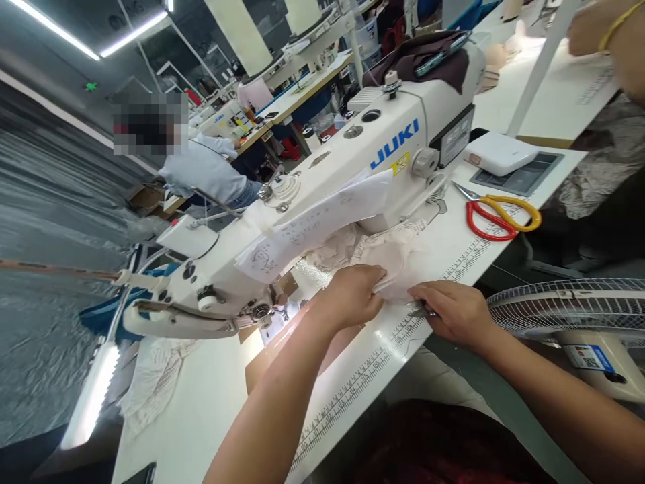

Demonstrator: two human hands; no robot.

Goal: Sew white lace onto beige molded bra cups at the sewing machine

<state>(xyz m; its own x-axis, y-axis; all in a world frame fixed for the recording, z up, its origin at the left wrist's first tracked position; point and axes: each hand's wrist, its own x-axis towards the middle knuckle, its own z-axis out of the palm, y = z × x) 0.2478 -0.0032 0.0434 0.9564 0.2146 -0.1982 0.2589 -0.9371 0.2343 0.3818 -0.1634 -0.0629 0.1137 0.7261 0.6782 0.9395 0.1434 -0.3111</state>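
A sheer off-white piece of fabric (pixel 390 259) with gathered edges lies bunched on the sewing machine table, right of the needle area. My left hand (pixel 355 292) is closed on its near edge, fingers pinched together. Close by on the right, my right hand (pixel 453 310) pinches the fabric's other corner near the table's front edge. A small dark pointed metal piece (pixel 419 312) sticks out from under the right fingers; its kind is mostly hidden. The white JUKI sewing machine (pixel 322 161) stands just beyond both hands, with paper sheets (pixel 312 225) with handwriting attached to it.
Scissors (pixel 496 214) with red and yellow handles lie on the table's right, near a white box (pixel 502 153). A fan (pixel 569 306) stands at the lower right. More pale fabric (pixel 156 380) lies at left. Another person (pixel 206 165) sits behind; a co-worker's arm (pixel 622 50) shows upper right.
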